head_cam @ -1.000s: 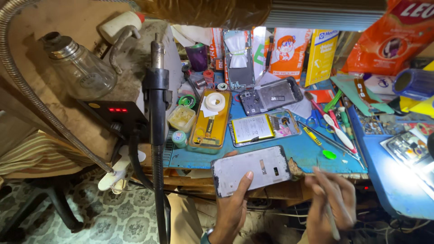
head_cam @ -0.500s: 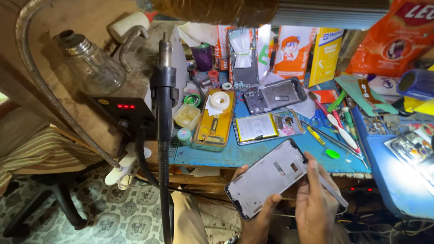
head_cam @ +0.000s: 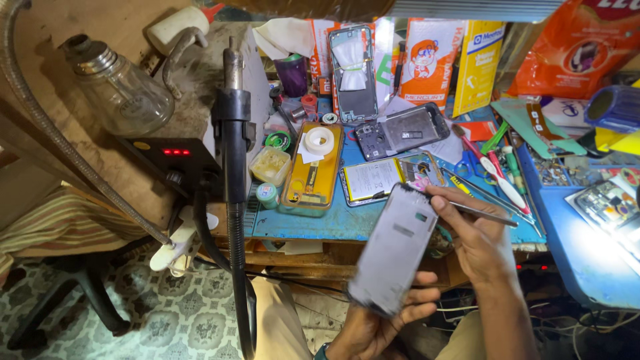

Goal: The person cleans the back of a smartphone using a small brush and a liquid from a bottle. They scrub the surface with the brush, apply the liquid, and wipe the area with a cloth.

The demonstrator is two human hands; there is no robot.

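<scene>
My left hand (head_cam: pixel 380 320) holds a grey phone panel (head_cam: pixel 395 248) from below, tilted almost upright over the front edge of the blue mat (head_cam: pixel 313 223). The panel is blurred by motion. My right hand (head_cam: pixel 477 240) grips a thin metal tool (head_cam: pixel 490 215) and its fingertips touch the panel's upper right edge. Behind the panel lies an opened phone showing its battery (head_cam: pixel 377 179), and farther back a dark phone frame (head_cam: pixel 400 130).
A hot-air handle (head_cam: pixel 233 133) stands upright at the left beside a black station with red digits (head_cam: pixel 175 155). A glass bottle (head_cam: pixel 123 93), a tape roll (head_cam: pixel 319 140), several screwdrivers (head_cam: pixel 503 177) and coloured packets (head_cam: pixel 427 60) crowd the bench. A second blue table (head_cam: pixel 587 247) is right.
The panel has swung from flat and sideways to nearly upright. My right hand has risen from below the bench edge to the panel's top corner. The camera has moved closer.
</scene>
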